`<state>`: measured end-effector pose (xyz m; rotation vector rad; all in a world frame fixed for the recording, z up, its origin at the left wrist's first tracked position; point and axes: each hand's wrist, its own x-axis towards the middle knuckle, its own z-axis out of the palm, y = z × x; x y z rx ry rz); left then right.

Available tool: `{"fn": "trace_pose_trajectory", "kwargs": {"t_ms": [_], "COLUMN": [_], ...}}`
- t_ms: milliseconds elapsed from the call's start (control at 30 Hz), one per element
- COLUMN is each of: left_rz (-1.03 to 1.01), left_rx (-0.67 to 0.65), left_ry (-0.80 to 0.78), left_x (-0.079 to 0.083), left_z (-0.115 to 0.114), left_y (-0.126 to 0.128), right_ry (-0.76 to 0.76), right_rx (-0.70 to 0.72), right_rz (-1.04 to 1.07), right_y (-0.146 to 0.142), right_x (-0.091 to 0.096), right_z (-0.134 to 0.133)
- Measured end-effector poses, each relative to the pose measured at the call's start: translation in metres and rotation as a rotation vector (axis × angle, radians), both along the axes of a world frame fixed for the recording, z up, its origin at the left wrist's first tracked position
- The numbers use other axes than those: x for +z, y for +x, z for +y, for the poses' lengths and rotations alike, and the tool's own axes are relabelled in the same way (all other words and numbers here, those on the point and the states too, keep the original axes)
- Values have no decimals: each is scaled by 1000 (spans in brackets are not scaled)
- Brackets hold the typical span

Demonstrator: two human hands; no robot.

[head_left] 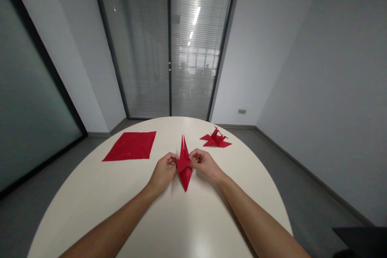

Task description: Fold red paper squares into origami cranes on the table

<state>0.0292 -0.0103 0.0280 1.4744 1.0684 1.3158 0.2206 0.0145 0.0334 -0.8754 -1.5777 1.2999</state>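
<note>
Between my two hands is a partly folded red origami paper (184, 165), long and narrow. Two thin points stick up at its far end, and a single broader point faces me. My left hand (165, 169) pinches its left edge near the middle. On the opposite edge, my right hand (205, 164) grips the paper with thumb and fingers closed. A small flap lies across the middle of the paper between the fingertips.
A flat sheet of red paper (130, 146) lies at the left of the round white table (121, 217). Folded red paper cranes (216, 139) sit at the back right. Beyond the table stand glass doors with blinds (148, 48). A dark object (363, 238) shows at the lower right.
</note>
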Motion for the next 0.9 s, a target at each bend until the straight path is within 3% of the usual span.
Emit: {"fn": "trace_pose_trajectory", "kwargs": {"t_ms": [333, 467, 600, 900], "left_rz": [43, -24, -107, -155], "left_rx": [-13, -10, -87, -58], "left_ry": [19, 16, -47, -33], "left_x": [10, 16, 20, 9], "left_z": [-8, -10, -13, -5], "left_y": [-1, 0, -1, -4], "right_ry": [93, 143, 231, 358], "right_rx": [10, -50, -112, -127], "right_rz": [66, 22, -34, -129], "right_y": [2, 1, 1, 1], "right_x": [2, 7, 12, 17], "right_z": [-1, -6, -11, -16]}}
